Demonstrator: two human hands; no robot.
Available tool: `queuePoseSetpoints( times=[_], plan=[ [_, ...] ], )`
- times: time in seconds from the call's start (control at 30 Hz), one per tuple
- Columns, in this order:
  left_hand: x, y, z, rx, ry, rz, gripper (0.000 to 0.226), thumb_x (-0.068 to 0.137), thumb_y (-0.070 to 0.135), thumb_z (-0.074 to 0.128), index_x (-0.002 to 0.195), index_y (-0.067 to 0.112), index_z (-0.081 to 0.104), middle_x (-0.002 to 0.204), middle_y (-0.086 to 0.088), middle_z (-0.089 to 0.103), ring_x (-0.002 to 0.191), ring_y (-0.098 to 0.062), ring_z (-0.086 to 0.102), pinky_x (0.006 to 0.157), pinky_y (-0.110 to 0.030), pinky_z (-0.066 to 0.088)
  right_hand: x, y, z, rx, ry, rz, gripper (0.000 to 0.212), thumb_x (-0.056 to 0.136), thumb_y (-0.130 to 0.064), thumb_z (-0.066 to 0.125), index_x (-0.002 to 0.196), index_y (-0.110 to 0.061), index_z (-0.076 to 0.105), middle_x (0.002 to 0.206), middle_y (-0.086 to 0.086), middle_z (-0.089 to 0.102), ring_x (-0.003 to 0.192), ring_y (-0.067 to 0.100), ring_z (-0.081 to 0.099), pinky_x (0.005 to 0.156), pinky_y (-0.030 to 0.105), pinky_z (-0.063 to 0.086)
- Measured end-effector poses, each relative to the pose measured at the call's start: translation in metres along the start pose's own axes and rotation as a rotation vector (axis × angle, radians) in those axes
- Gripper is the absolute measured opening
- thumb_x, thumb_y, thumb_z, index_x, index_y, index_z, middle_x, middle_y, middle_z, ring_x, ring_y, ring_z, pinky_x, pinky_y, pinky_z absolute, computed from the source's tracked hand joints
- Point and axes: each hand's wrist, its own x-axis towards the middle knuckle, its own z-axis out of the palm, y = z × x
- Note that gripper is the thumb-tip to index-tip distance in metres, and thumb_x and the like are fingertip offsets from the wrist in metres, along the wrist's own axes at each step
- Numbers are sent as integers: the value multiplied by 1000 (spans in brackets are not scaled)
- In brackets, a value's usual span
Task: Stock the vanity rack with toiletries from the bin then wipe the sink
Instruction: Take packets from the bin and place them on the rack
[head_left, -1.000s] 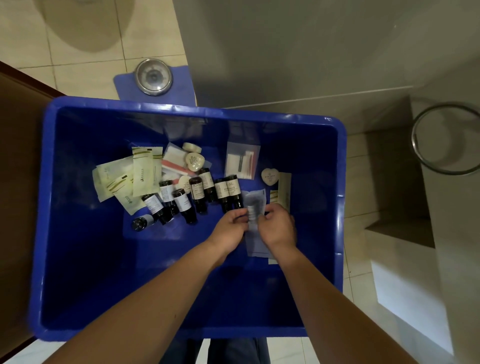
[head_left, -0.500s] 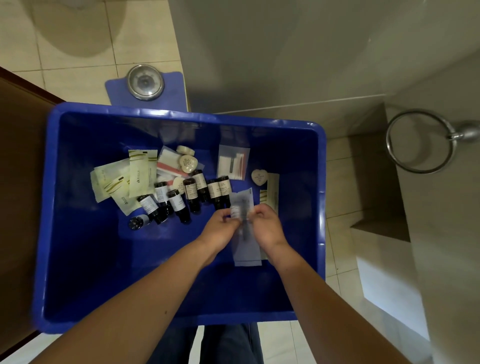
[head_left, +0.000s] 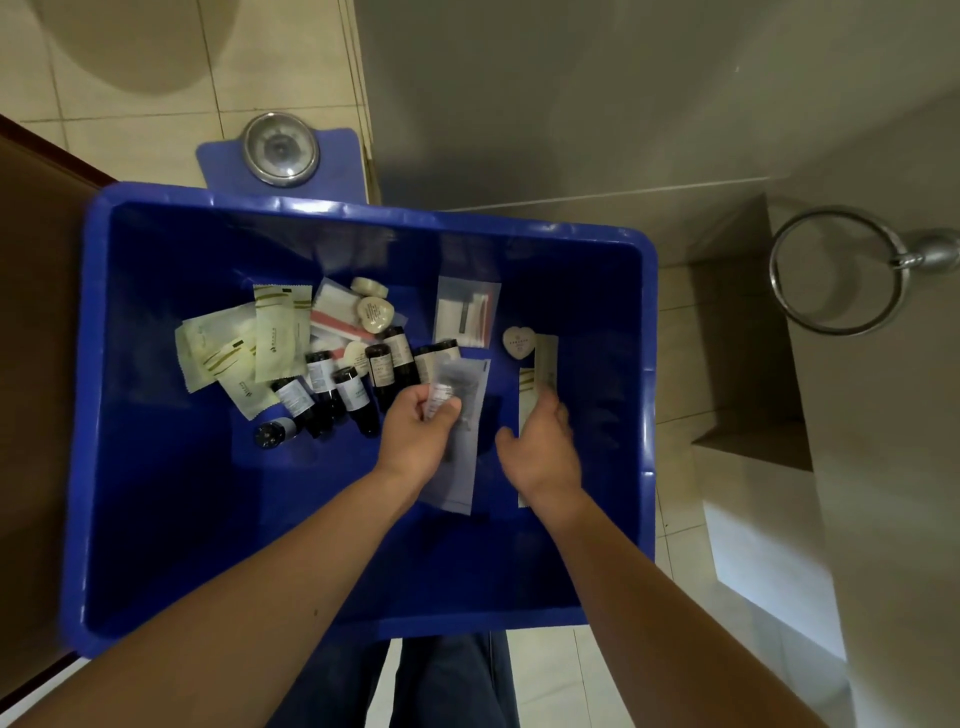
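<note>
Inside the blue plastic bin (head_left: 363, 214), our left hand (head_left: 415, 441) pinches a clear plastic pouch (head_left: 464, 387); our right hand (head_left: 545, 452) hangs loose alongside.

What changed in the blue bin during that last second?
The right hand let go of the clear sachet and moved right, to the long pale packet; its fingers are too blurred to show a grip. The left hand still pinches the clear sachet. The dark bottles, the green-striped sachets and the bin stayed put.
</note>
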Motion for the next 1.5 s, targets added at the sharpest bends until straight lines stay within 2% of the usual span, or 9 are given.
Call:
queuePoseSetpoints(
  times=[0.13,0.27,0.43,0.6,0.7,0.93,1.2,1.37,1.5],
  plan=[
    [1,-4,1,-2,1,10,23,94,21,59,115,9,58,100,-5,64,85,-10,58,70,-16,45,10,6,8,-198,-20,56,89,92,-24,58,153,-11,-5,156,12,24,132,32,40,89,44,48],
    [3,-10,0,10,5,24,24,94,20,60,114,8,60,100,-5,66,87,-12,60,69,-15,45,18,9,10,-315,-32,67,91,93,-26,58,153,-10,-8,153,13,28,125,32,47,81,41,48],
    [4,-12,1,8,2,29,24,94,20,60,115,9,59,101,-3,66,83,-6,60,67,-10,44,32,8,12,-425,40,44,88,90,-25,63,152,-6,3,141,18,39,120,31,50,73,37,47],
    [6,-14,0,12,-8,15,25,94,21,60,116,9,59,105,-5,67,91,-12,62,73,-16,47,37,14,22,-419,-5,91,61,88,-29,68,131,-5,31,125,15,53,106,30,61,65,33,44],
    [6,-15,-1,12,-12,8,26,94,20,60,116,8,60,107,-7,68,96,-17,63,78,-20,49,36,16,29,-388,-7,98,61,86,-31,70,126,-5,32,124,15,53,104,30,61,63,32,44],
    [8,-17,-3,37,-3,-2,27,94,21,60,117,8,60,107,-7,68,93,-13,62,72,-16,46,37,18,32,-293,38,177,68,83,-33,74,129,-6,32,126,14,52,106,30,61,63,33,44],
    [8,-17,-5,57,-9,-2,27,94,21,60,117,8,59,104,-4,67,85,-6,60,66,-10,43,38,17,37,-137,72,195,54,85,-19,72,124,-5,36,115,14,61,98,31,64,61,33,46],
    [7,-19,-9,53,10,-11,25,93,19,61,115,8,59,96,0,64,80,-4,57,62,-7,43,35,20,33,37,54,206,33,83,-15,72,107,-9,50,109,10,63,93,29,63,62,30,45],
    [-5,-13,-10,52,14,-15,18,94,20,60,111,13,57,90,6,59,77,-1,54,58,-3,42,22,19,26,152,13,195,26,81,-14,72,97,-12,51,100,5,61,80,22,56,62,29,46]
  ],
)
